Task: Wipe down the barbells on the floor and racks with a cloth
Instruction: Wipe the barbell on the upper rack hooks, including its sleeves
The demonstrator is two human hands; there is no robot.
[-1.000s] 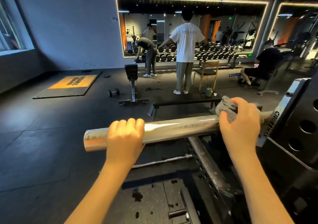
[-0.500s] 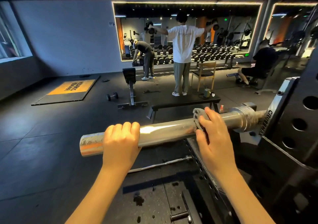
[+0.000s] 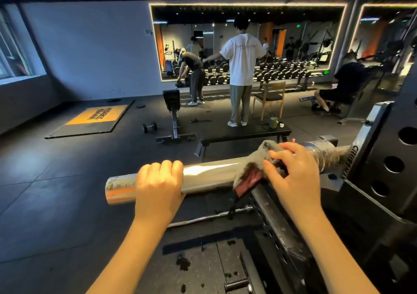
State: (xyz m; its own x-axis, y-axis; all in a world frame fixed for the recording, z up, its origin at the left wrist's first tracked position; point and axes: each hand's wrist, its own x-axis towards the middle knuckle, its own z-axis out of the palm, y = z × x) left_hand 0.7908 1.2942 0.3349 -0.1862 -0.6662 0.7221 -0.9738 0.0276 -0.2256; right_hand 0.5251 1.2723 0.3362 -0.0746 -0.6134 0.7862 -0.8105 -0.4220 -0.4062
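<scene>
A chrome barbell sleeve [image 3: 207, 175] sticks out leftward from the black rack [image 3: 381, 169] at chest height. My left hand [image 3: 159, 184] grips the sleeve near its free end, fingers curled over the top. My right hand [image 3: 293, 171] holds a grey cloth [image 3: 252, 165] with a reddish underside against the middle of the sleeve, fingers curled on the fabric. The sleeve's collar [image 3: 325, 156] shows to the right of that hand. A second, thinner bar [image 3: 203, 219] lies on the floor below.
A flat black bench [image 3: 243, 134] stands just beyond the sleeve, with a small green object [image 3: 273, 122] on it. A person in a white shirt [image 3: 240, 61] stands behind it, beside a wooden chair [image 3: 269, 97]. An adjustable bench [image 3: 173, 115], a dumbbell [image 3: 149, 126] and an orange mat [image 3: 97, 116] lie further left.
My right hand slid the cloth from the collar end leftward along the sleeve, then a little back to the right, and the cloth now hangs looser. My left hand kept its grip.
</scene>
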